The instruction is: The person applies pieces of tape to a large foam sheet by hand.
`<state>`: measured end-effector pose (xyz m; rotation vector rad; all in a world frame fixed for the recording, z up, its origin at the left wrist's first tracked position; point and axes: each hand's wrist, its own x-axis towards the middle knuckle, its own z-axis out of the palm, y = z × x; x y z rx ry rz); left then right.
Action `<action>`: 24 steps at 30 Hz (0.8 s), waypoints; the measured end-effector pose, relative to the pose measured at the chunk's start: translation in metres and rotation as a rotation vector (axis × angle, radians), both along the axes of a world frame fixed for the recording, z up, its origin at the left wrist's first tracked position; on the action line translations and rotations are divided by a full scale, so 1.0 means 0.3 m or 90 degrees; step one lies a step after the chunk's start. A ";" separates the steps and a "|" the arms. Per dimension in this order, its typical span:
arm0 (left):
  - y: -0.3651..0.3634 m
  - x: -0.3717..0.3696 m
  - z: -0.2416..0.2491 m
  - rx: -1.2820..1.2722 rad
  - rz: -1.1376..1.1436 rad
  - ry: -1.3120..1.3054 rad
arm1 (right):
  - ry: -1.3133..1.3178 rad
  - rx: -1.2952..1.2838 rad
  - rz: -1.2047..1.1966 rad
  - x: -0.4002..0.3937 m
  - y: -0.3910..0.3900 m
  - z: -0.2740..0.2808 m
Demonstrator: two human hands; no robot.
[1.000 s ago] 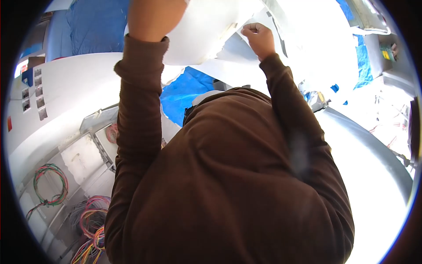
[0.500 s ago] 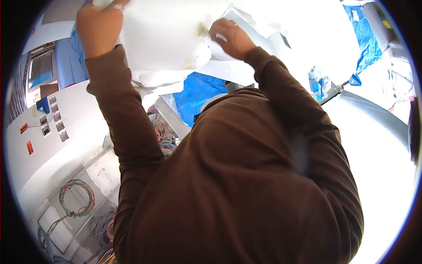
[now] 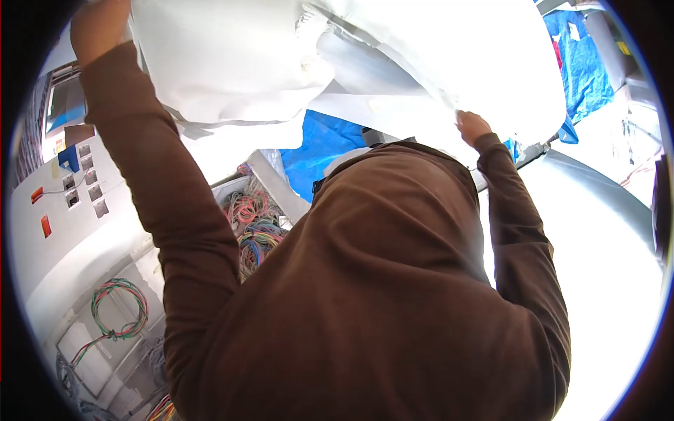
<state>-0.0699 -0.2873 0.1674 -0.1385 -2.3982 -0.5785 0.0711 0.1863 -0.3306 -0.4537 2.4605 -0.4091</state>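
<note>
A large white sheet (image 3: 217,63) with a ragged, wrinkled edge spreads across the top of the view. My left hand (image 3: 102,29) is raised at the upper left, closed at the side of this sheet; its fingertips run out of the frame. Lower and to the right, my right hand (image 3: 474,128) pinches the loose edge of a bright white flap (image 3: 449,49) of the sheeting. Between the two hands the sheeting parts, with a greyish fold (image 3: 368,67) showing. Both arms stretch forward in brown sleeves.
A blue tarp (image 3: 326,144) lies below the sheeting, and another blue tarp (image 3: 579,59) hangs at right. Tangled coloured wires (image 3: 256,224) and a coiled wire bundle (image 3: 119,309) are at left. A white panel with square cutouts (image 3: 53,256) stands at far left.
My right hand has moved right and down, drawing the flap's edge with it. My left hand has shifted left and up. The gap in the sheeting has widened.
</note>
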 end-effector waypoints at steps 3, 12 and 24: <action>0.071 -0.005 0.052 -0.059 -0.042 0.003 | -0.140 0.037 0.081 0.023 0.054 -0.066; -0.035 0.067 0.177 -0.212 -0.019 -0.045 | -0.071 -0.565 -0.131 -0.223 -0.755 0.354; -0.078 0.142 0.227 -0.246 0.023 -0.112 | 0.065 -0.691 -0.038 -0.298 -1.070 0.446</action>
